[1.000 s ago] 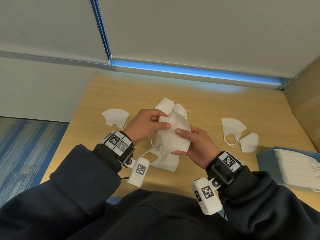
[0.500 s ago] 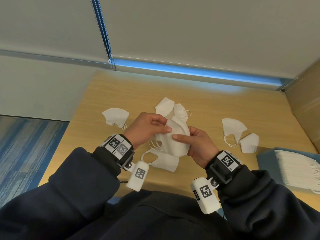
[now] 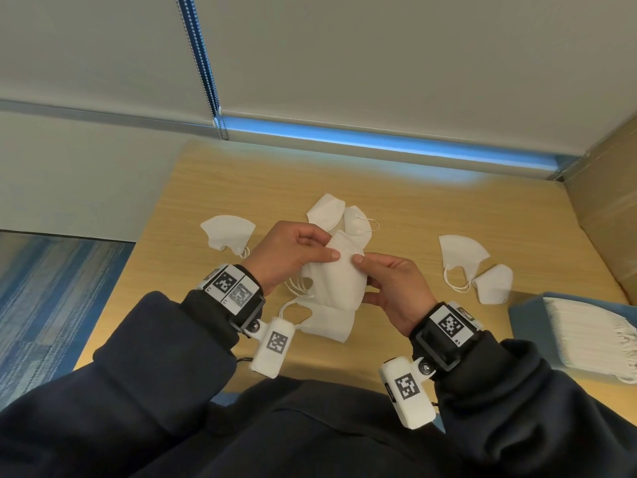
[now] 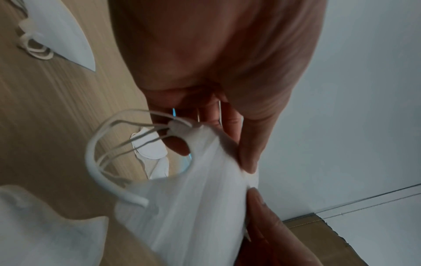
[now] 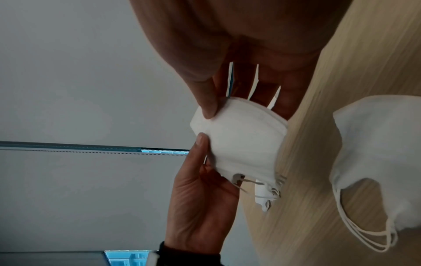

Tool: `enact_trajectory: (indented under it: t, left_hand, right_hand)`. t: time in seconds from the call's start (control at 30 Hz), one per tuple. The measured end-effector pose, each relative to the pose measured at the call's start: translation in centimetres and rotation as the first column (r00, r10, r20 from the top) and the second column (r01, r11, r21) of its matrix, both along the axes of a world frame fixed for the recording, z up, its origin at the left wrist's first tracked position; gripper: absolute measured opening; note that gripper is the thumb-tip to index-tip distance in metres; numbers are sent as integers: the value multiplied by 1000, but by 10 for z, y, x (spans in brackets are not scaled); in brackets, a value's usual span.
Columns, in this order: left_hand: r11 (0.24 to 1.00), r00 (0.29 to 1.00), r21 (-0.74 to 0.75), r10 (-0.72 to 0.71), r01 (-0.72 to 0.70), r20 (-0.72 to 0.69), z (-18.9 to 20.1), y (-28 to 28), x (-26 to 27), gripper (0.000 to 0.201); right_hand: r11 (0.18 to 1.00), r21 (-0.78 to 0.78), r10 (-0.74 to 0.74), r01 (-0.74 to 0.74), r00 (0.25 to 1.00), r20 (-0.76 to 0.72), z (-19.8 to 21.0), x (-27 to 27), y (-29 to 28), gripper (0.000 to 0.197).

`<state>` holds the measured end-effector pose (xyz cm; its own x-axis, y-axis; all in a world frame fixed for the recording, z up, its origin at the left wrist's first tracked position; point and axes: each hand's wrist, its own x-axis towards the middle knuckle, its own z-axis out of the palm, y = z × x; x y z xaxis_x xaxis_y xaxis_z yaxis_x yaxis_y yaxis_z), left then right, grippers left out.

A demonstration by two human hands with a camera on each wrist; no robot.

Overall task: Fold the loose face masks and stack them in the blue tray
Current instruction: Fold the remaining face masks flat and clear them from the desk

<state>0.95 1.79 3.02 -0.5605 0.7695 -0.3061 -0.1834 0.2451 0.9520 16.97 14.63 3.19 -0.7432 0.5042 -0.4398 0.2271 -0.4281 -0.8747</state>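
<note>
Above the middle of the wooden table (image 3: 413, 208), both hands hold one white face mask (image 3: 339, 279), folded nearly flat. My left hand (image 3: 293, 253) pinches its left side between thumb and fingers, and my right hand (image 3: 389, 281) pinches the right side, thumbs almost meeting on top. The wrist views show that mask (image 4: 193, 207) (image 5: 241, 136) with its ear loops (image 4: 107, 158) hanging toward the table. Loose masks lie around: one at the left (image 3: 227, 232), two behind the hands (image 3: 331, 210), one beneath them (image 3: 327, 322), two at the right (image 3: 462, 250). The blue tray (image 3: 527, 326) at the right edge holds a stack of folded masks (image 3: 586, 336).
A cardboard box (image 3: 610, 208) stands against the table's right side behind the tray. A window blind with a bead chain (image 3: 203, 70) runs along the table's far edge. Blue carpet (image 3: 44, 305) shows past the table's left edge.
The held mask has been pressed from a rounded cup into a narrower fold. Both thumbs have come closer together on top of it. The hands stay over the same spot.
</note>
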Motion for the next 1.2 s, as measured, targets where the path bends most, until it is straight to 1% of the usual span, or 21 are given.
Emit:
enact_trajectory:
  t: [0.13,0.27,0.4,0.57,0.73,0.87,0.9,0.97,1.03,1.07,1.1,1.13,1.2]
  left_hand:
    - [1000,1000,3,17,-17,-16,0,0,0,20]
    - [999,999,-10,38,-38,-25,-4,1,-3,19]
    - [999,998,-19,41,-42,-40,-6,1,-3,17]
    - [999,998,-4,51,-51,-30,-6,0,-2,8]
    - [999,998,-15,49,-49,-43,-8,-2,-4,10]
    - [999,998,-43,24,-26,-63,-9,-4,-3,15]
    - [998,998,-58,-1,-3,-70,-9,-5,-3,17]
    - [985,985,-136,-121,103,-125,-11,-11,-6,19]
    - [936,933,-275,-284,220,-222,-20,-20,-9,21]
    - [905,900,-350,-344,242,-267,-26,-24,-11,22]
    - [881,879,-413,-371,231,-298,-33,-28,-13,24]
    - [870,879,-451,-363,200,-310,-40,-32,-13,25]
    - [874,916,-471,-282,123,-284,-49,-38,-13,25]
  right_hand:
    - [999,29,13,-12,1000,-21,1,0,-1,15]
    - [998,38,-47,47,999,-13,0,1,1,13]
    - [997,27,-72,72,997,6,-1,1,2,5]
    - [997,34,-66,65,997,28,-2,2,2,7]
    - [998,-4,-65,66,997,45,-2,3,2,10]
    - [998,-21,-58,59,996,64,-6,3,2,7]
    - [997,-25,-68,70,995,66,-8,3,2,7]
    - [993,-53,-103,108,992,76,-15,3,5,10]
    - [982,-114,-136,148,985,106,-26,4,11,13]
    - [976,-144,-144,162,981,132,-32,5,14,13]
    - [973,-163,-138,165,977,165,-39,7,18,14]
    - [975,-163,-114,148,973,202,-46,9,20,15]
    - [990,-114,-50,85,959,277,-60,13,22,19]
